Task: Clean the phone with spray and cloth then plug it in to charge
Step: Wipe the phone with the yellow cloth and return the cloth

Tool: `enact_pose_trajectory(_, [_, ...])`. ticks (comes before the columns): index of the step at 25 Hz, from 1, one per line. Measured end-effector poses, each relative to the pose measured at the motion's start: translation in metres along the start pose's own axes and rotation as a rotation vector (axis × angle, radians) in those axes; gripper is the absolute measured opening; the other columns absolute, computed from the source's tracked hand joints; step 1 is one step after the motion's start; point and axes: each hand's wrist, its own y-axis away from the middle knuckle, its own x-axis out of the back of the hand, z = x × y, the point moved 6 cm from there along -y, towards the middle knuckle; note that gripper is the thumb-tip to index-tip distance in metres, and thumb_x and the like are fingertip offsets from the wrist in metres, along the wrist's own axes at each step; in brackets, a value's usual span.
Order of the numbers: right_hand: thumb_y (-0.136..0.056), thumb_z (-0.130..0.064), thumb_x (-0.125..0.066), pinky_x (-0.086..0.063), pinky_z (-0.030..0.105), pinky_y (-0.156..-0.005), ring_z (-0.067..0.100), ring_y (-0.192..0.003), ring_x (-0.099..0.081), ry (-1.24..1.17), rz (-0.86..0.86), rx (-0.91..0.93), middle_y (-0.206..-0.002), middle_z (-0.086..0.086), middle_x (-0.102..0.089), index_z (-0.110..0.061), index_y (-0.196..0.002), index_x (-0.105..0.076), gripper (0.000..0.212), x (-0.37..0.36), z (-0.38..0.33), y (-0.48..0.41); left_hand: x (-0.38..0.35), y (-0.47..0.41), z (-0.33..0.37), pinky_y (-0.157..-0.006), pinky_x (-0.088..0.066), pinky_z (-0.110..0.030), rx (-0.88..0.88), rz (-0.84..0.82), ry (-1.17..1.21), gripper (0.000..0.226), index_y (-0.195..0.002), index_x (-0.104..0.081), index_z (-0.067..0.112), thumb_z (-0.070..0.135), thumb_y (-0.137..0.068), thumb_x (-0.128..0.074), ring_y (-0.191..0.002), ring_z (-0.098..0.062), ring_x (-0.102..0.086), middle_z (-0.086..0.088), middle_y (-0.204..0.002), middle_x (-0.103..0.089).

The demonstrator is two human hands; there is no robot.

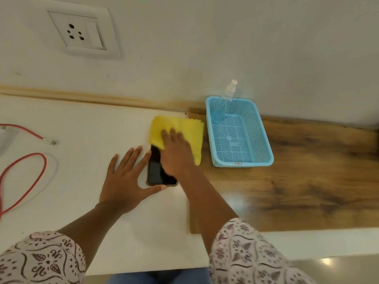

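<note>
A black phone (pixel 155 171) lies flat, screen up, on the white counter (pixel 92 124). My right hand (pixel 176 154) presses flat on a yellow cloth (pixel 184 128) that covers the phone's far end. My left hand (pixel 127 179) rests spread on the counter, thumb and fingertips against the phone's left and near edges. A clear spray bottle (pixel 227 99) with blue liquid stands in the far left corner of a blue basket (pixel 264 144). A red charging cable (pixel 30 160) loops at the left, its plug end (pixel 51 142) lying free.
A white wall socket with a switch (pixel 82 33) is mounted on the wall at the upper left. A white charger block (pixel 5 138) sits at the left edge. Brown wood surface (pixel 307 191) extends to the right of the counter.
</note>
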Motion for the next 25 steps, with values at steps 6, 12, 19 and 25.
enact_pose_trajectory(6, [-0.091, -0.026, -0.044, -0.005, 0.045, -0.116, 0.026, -0.144, 0.005, 0.01, 0.063, 0.176, -0.158, 0.006, 0.001, -0.021, -0.147, -0.002, 0.07, -0.047, 0.004, 0.042, 0.005, 0.0, 0.001, -0.114, -0.018, -0.054, -0.019, 0.014, 0.058, 0.098, -0.138, -0.042, 0.017, 0.085, -0.072, -0.017, -0.14, -0.025, -0.029, -0.009, -0.15, -0.035])
enact_pose_trajectory(12, [-0.093, -0.027, -0.038, 0.0, 0.045, -0.115, 0.027, -0.144, 0.005, -0.07, 0.086, 0.124, -0.158, 0.003, -0.004, -0.024, -0.147, -0.008, 0.062, -0.059, -0.022, 0.1, 0.004, 0.002, 0.003, -0.106, -0.029, -0.06, -0.086, -0.049, -0.043, 0.093, -0.133, -0.048, 0.005, 0.069, -0.085, -0.002, -0.133, -0.039, -0.037, -0.021, -0.142, -0.043])
enact_pose_trajectory(19, [-0.091, -0.052, -0.035, -0.027, 0.015, -0.107, -0.004, -0.127, -0.037, -0.691, -0.153, -0.114, -0.14, -0.014, -0.043, -0.056, -0.121, -0.032, 0.03, -0.024, -0.014, 0.146, 0.0, -0.001, -0.002, -0.114, -0.017, -0.054, -0.041, -0.018, 0.012, 0.089, -0.146, -0.024, 0.021, 0.078, -0.079, -0.009, -0.142, -0.028, -0.021, -0.01, -0.153, -0.027])
enact_pose_trajectory(25, [-0.092, -0.05, -0.039, -0.045, 0.04, -0.096, 0.015, -0.104, -0.057, -1.395, 0.251, -0.462, -0.113, -0.004, -0.059, -0.035, -0.101, -0.056, 0.024, 0.076, 0.053, 0.088, -0.004, -0.001, -0.003, -0.117, -0.011, -0.051, 0.012, -0.006, 0.023, 0.098, -0.148, -0.012, 0.03, 0.089, -0.069, -0.021, -0.145, -0.02, -0.011, -0.001, -0.158, -0.015])
